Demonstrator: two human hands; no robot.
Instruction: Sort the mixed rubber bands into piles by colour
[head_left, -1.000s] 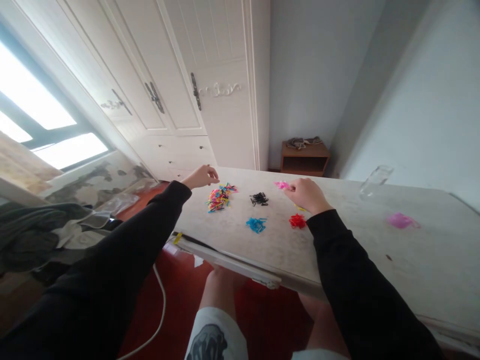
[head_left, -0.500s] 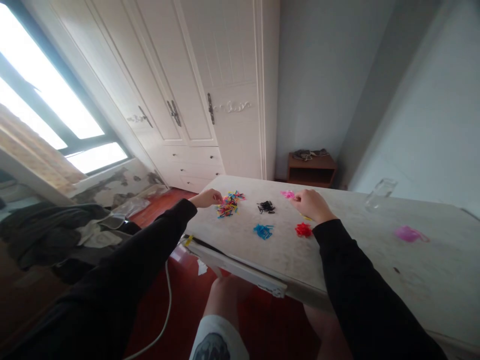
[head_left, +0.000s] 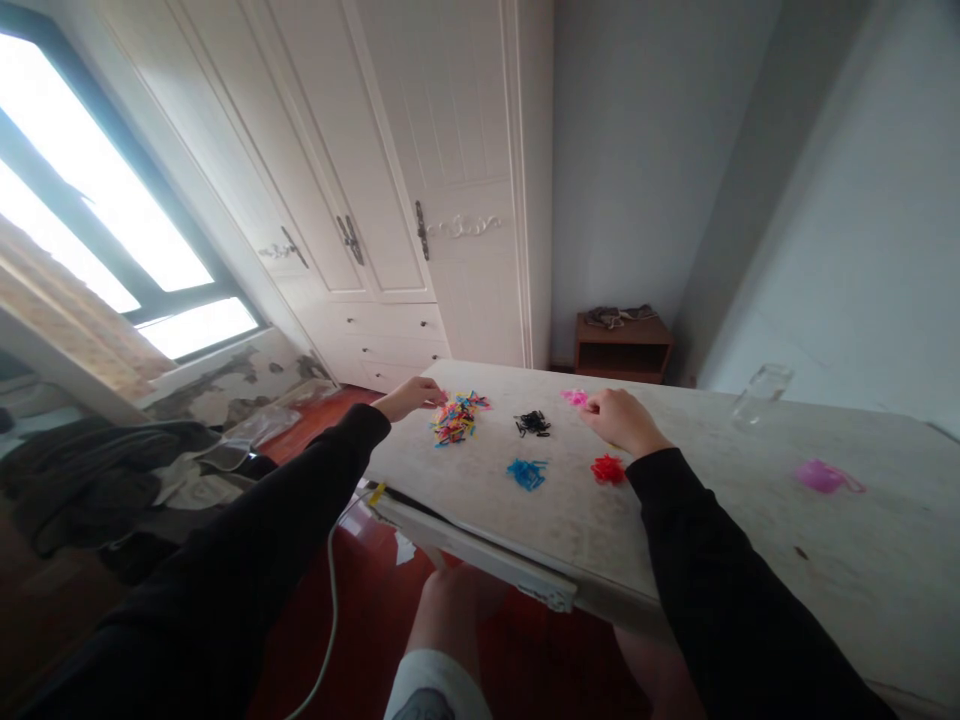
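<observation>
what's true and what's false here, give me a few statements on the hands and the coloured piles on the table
1. The left hand reaches the edge of the mixed-colour pile. True.
2. The right hand lies on the blue pile. False: it is by the pink pile; the blue pile lies apart, nearer the person.
3. The black pile lies between the mixed-colour pile and the right hand. True.
4. The glass is on the wooden side table. False: it is on the pale table, far to the right.
5. The red pile lies close by the right wrist. True.
</observation>
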